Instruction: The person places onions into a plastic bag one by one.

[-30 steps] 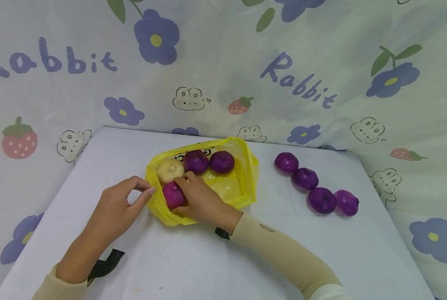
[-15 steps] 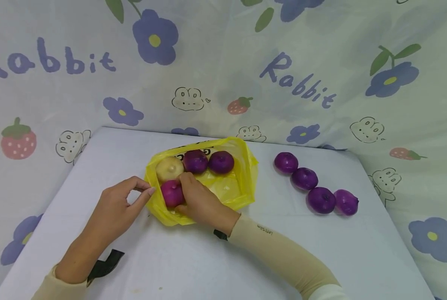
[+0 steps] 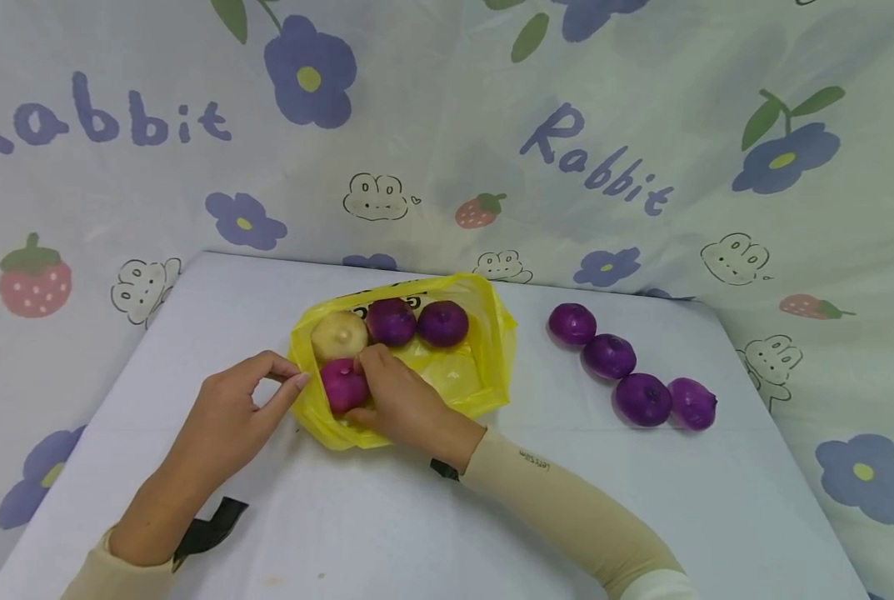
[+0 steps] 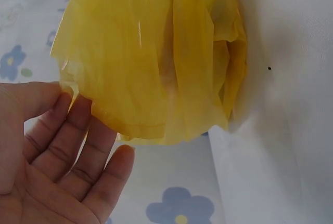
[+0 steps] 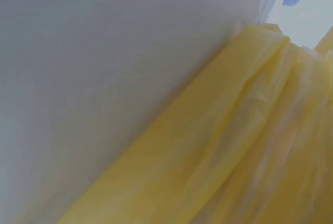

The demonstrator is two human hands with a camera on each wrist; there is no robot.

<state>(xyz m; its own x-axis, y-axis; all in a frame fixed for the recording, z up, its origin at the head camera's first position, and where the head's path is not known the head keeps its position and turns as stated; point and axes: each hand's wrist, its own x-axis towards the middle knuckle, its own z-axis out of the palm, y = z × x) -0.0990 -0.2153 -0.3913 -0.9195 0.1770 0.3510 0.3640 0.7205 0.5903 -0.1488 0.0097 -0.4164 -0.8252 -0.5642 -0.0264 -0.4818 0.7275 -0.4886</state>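
Left hand: the left hand (image 3: 225, 421) pinches the near-left rim of the crinkled yellow plastic bag (image 3: 484, 367) between thumb and forefinger; in the left wrist view the other fingers (image 4: 78, 141) lie straight just beside the plastic.
Right hand: the right hand (image 3: 402, 404) reaches into the bag, its grip curled round the round magenta onion (image 3: 339, 385); how tightly it clamps is hard to tell, as the palm hides the onion's right side.
Bag: lies open on the white tabletop (image 3: 387, 525), mouth toward the person.
Inside the bag: a pale yellow onion (image 3: 337, 333) at the far left, with two dark purple onions (image 3: 417, 322) just beside it; the magenta onion sits in front of them.
Outside the bag: four purple onions (image 3: 630, 367) in a slanting row on the tabletop, well to the right.
Backdrop: a flower-and-rabbit printed cloth (image 3: 641, 125) hangs behind.
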